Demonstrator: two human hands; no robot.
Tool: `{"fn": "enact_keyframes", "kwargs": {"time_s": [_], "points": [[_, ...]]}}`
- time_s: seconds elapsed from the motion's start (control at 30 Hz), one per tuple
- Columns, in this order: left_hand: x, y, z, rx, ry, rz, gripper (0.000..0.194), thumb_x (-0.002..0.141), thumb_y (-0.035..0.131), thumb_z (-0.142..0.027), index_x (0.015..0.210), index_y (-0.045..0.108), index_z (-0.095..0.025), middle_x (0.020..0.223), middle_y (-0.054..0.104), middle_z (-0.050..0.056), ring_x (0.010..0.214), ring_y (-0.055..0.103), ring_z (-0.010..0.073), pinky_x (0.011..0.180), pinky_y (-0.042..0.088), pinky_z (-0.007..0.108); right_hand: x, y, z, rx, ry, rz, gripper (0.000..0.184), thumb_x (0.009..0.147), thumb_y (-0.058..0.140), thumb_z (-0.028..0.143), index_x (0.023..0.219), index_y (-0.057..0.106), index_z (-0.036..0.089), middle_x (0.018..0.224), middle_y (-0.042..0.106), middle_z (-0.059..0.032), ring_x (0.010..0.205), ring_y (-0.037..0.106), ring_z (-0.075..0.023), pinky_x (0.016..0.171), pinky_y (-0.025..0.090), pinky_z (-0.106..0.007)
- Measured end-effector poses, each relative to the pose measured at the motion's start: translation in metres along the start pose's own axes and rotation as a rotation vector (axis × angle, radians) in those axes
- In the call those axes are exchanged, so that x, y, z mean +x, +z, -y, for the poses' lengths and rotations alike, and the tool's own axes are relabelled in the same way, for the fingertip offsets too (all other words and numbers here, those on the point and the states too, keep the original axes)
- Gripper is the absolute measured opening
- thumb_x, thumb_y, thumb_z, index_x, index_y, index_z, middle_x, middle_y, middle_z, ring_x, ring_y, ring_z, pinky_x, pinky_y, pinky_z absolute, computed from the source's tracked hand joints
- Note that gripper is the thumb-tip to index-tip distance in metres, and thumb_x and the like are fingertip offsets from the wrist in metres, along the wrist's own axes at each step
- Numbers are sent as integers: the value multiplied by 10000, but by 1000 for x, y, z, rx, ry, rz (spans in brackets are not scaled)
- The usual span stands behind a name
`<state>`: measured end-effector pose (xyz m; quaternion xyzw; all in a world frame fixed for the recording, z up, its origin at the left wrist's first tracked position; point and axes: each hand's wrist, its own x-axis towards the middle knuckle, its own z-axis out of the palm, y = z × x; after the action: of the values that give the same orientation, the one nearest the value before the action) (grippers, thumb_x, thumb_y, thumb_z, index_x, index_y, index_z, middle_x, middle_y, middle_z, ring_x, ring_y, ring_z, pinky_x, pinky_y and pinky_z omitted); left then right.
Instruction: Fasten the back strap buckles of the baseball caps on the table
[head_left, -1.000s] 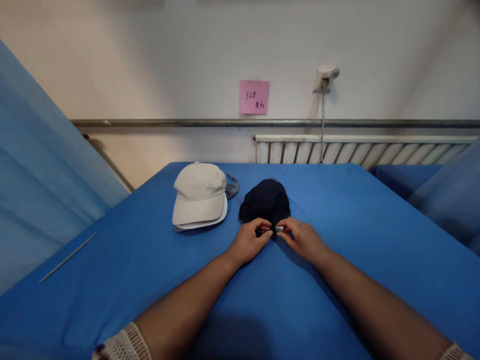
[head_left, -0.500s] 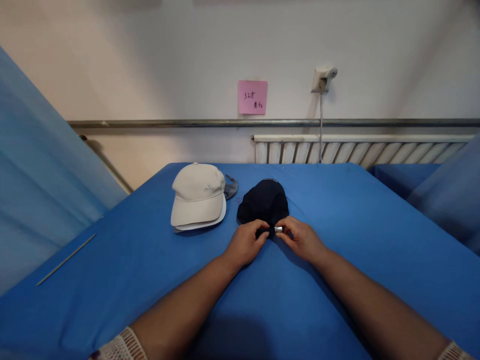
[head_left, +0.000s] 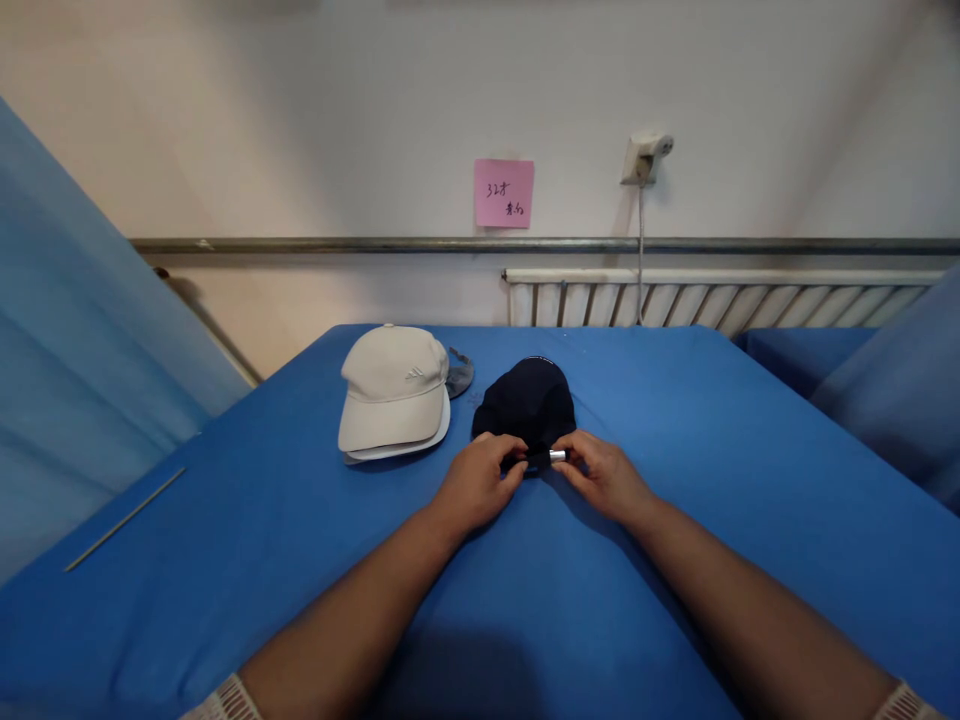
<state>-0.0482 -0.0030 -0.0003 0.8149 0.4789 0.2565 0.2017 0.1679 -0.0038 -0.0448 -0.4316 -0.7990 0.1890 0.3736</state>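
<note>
A black cap (head_left: 525, 398) lies on the blue-covered table, its back strap toward me. My left hand (head_left: 480, 478) pinches the dark strap (head_left: 535, 463) at its left part. On the other side my right hand (head_left: 606, 474) has thumb and fingers closed on the strap's right part, beside a silver metal buckle (head_left: 558, 456). The fingertips hide some of the strap.
Left of the black cap sit stacked light caps, a beige one (head_left: 394, 385) on top, with a grey strap piece (head_left: 460, 376) behind. A thin stick (head_left: 124, 520) lies at the left edge. Blue curtains (head_left: 90, 330) hang at the side; a radiator (head_left: 720, 296) stands behind.
My left hand has shifted slightly left along the strap, showing more of it between the hands. My right hand stays by the buckle.
</note>
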Motion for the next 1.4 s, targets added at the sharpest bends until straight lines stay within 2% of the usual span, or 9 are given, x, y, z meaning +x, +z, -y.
{"fn": "enact_keyframes", "kwargs": {"time_s": [0.2, 0.57, 0.8, 1.07, 1.4], "points": [[1, 8, 3, 23, 14, 14, 159, 846, 548, -225, 954, 664, -222, 845, 682, 26, 844, 590, 192, 734, 435, 301, 0, 1, 1, 5, -8, 8, 113, 883, 557, 243, 995, 576, 241, 879, 614, -32, 772, 594, -172, 692, 460, -305], [1, 11, 4, -8, 73, 17, 154, 846, 571, -220, 975, 657, -218, 893, 681, 28, 873, 565, 191, 770, 425, 310, 1, 1, 1, 13, 12, -17, 116, 869, 576, 248, 984, 580, 236, 845, 612, -21, 724, 585, -160, 674, 455, -296], [1, 13, 4, -14, 123, -6, 156, 893, 514, -223, 942, 662, -216, 894, 663, 27, 869, 548, 182, 798, 417, 319, 0, 1, 2, 24, -1, -22, 107, 862, 582, 223, 969, 583, 224, 830, 606, -13, 698, 573, -144, 658, 454, -279], [2, 15, 0, -15, 109, 20, 164, 906, 486, -249, 875, 640, -205, 845, 645, 22, 839, 546, 176, 791, 414, 322, 0, 3, 1, 23, 11, 11, 100, 849, 598, 201, 945, 579, 223, 796, 598, 3, 683, 570, -136, 640, 439, -266], [2, 19, -6, 47, 46, -15, 166, 872, 493, -218, 776, 625, -189, 797, 647, 25, 801, 548, 173, 753, 402, 316, 0, 2, 6, 53, 7, 44, 86, 848, 592, 192, 927, 582, 226, 799, 603, 7, 711, 575, -136, 665, 440, -267]]}}
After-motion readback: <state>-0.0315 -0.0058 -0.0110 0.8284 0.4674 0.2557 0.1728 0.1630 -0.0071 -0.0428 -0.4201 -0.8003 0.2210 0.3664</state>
